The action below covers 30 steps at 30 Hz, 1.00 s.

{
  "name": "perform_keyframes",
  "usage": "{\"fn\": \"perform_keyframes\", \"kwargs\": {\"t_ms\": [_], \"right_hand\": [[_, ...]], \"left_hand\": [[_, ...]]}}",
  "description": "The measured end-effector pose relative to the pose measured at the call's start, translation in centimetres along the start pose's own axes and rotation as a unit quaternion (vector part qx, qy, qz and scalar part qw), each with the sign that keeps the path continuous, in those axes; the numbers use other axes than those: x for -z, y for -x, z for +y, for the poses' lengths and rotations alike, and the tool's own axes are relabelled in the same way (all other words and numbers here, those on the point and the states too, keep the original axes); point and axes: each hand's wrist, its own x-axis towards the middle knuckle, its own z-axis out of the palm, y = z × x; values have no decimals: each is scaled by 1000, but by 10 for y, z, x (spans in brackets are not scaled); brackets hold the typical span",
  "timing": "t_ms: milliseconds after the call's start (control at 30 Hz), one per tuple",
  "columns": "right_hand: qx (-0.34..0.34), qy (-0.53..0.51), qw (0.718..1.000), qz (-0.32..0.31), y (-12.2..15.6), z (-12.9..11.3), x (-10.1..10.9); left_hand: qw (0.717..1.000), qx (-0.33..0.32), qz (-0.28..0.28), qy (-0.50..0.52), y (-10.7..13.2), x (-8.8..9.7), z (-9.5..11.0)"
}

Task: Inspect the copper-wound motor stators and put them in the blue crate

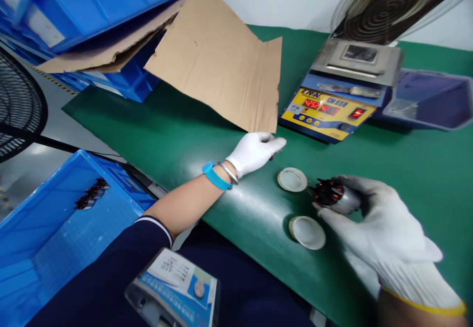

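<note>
My right hand, in a white glove, is closed around a small motor stator with dark copper windings and a metal body, held just above the green table. My left hand, also gloved, reaches forward near the lower edge of a cardboard sheet; its fingers are pinched on something small I cannot make out. Two shallow white caps lie on the table between my hands.
A blue and yellow heated unit with red digit displays stands behind the caps. A blue bin at lower left holds a few stators. Stacked blue bins sit at the back left, a fan at far left, a dark tray at right.
</note>
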Motion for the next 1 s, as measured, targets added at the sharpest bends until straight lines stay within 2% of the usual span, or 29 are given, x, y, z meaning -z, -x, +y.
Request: {"fn": "perform_keyframes", "kwargs": {"t_ms": [67, 167, 267, 367, 433, 500, 567, 633, 700, 767, 867, 933, 1000], "right_hand": [[-19, 14, 999, -43, -5, -5, -2], [-2, 36, 996, -79, -8, -12, -4], [9, 29, 997, -71, -7, -15, -5], [-29, -24, 998, -41, -2, -17, -4], [-52, -62, 997, -4, 0, -17, -1], [-11, -35, 998, 47, 0, -19, 3], [101, 60, 988, 100, -3, -22, 7], [222, 168, 953, 122, -7, -27, 7], [294, 238, 915, 142, -10, -31, 3], [321, 265, 895, 163, -12, -33, -4], [316, 274, 893, 163, -12, -33, -10], [313, 276, 897, 148, -13, -35, -5], [293, 269, 907, 142, -21, -41, 8]], "left_hand": [[1000, -13, 20, 10, -7, -3, -12], [996, -29, 63, 47, -13, -6, -23], [990, -2, 96, 103, -15, -6, -23], [981, 33, 118, 151, -16, -4, -18], [977, 32, 128, 169, -18, -3, -17], [976, 21, 127, 174, -21, -3, -19], [978, 7, 121, 168, -24, -4, -23], [981, -3, 114, 158, -26, -5, -26], [983, -11, 111, 145, -27, -6, -28], [985, -20, 110, 135, -27, -7, -29], [986, -24, 104, 129, -27, -8, -30], [987, -25, 100, 126, -28, -8, -32], [987, -33, 104, 116, -28, -9, -34]]}}
